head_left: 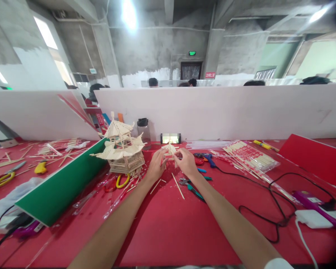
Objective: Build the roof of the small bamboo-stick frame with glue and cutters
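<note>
A small pavilion model made of thin wooden sticks [170, 149] stands on the red table in front of me, with a pointed roof. My left hand [156, 165] grips its left side, fingers curled in. On the opposite side, the fingertips of my right hand [186, 163] are pinched together at the model's edge; whether they also hold a separate stick is too small to tell. A loose stick [178, 186] lies just below. Green-handled pliers [195, 191] rest beside my right forearm.
Left of my hands stands a larger stick pagoda [126, 164], near yellow-handled scissors [123, 181] and a bottle [143, 132]. A propped phone [164, 139] is behind. To the right are a blue glue gun [210, 160], bagged sticks [249, 155], a cable and a purple power strip [310, 198].
</note>
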The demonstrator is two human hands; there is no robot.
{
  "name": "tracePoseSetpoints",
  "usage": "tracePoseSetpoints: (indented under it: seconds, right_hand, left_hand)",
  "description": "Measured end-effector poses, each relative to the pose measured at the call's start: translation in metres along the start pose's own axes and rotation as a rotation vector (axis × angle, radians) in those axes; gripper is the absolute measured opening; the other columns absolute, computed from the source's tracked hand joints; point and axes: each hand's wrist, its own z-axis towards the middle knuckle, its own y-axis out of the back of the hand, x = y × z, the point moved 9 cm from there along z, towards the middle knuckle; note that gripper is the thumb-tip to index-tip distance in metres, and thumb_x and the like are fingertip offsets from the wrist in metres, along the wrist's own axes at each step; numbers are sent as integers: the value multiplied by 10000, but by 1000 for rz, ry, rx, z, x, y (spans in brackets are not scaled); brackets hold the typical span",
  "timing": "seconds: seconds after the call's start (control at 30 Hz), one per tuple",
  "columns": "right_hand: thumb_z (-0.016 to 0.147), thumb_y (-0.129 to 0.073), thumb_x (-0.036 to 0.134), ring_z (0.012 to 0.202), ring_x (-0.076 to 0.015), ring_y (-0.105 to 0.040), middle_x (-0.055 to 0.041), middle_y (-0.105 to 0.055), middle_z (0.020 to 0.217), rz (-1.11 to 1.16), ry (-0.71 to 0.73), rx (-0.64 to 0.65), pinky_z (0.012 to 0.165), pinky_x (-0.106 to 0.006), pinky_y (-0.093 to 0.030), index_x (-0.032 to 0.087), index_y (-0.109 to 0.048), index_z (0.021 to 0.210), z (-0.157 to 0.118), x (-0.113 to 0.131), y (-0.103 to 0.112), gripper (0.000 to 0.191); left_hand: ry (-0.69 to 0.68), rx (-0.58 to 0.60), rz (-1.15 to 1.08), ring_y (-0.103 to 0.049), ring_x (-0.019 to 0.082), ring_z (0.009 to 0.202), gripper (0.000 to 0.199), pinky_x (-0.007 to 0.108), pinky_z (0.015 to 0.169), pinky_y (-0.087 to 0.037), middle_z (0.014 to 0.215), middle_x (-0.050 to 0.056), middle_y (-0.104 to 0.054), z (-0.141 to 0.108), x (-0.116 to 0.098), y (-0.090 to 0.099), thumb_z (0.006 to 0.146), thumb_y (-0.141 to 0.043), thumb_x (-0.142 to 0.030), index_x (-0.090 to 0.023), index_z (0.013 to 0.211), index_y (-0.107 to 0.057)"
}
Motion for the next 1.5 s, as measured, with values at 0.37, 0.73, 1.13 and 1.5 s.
tracePoseSetpoints:
  seconds: [0.37, 0.73, 1.13, 1.5]
  right_hand:
    - [931, -603, 266, 958, -247, -580, -79, -619, 978, -103, 70, 42, 875, -362, -475, 209, -608, 994, -1, -3, 1, 85]
    - [921, -581, 204, 990, -241, -593, -79, -629, 1023, -109, 68, 109, 873, -355, -485, 211, -598, 1053, 0, -5, 0, 133]
    - [924, -577, 254, 966, -239, -600, -77, -638, 1002, -92, 42, 86, 864, -357, -486, 216, -606, 1083, 1, -5, -1, 166]
    - [910, -590, 209, 1002, -251, -584, -91, -633, 1051, -106, 43, 91, 886, -373, -486, 206, -600, 1122, 3, 0, 0, 212]
  left_hand:
    - [-81, 93, 104, -394, 284, 1403, 460, 514, 1137, -393, 1465, 141, -451, -4, -4, -3, 1004, -399, -218, -247, 1460, -462]
    - [-95, 123, 174, -381, 288, 1412, 485, 510, 1137, -384, 1478, 134, -443, -4, -5, -3, 989, -418, -187, -275, 1463, -472]
    - [-86, 97, 148, -402, 272, 1401, 468, 496, 1128, -398, 1458, 142, -467, -3, -7, 0, 999, -409, -210, -259, 1461, -462]
    - [-61, 40, 87, -458, 255, 1367, 457, 469, 1144, -398, 1416, 140, -528, -2, -2, 2, 998, -439, -263, -199, 1451, -415]
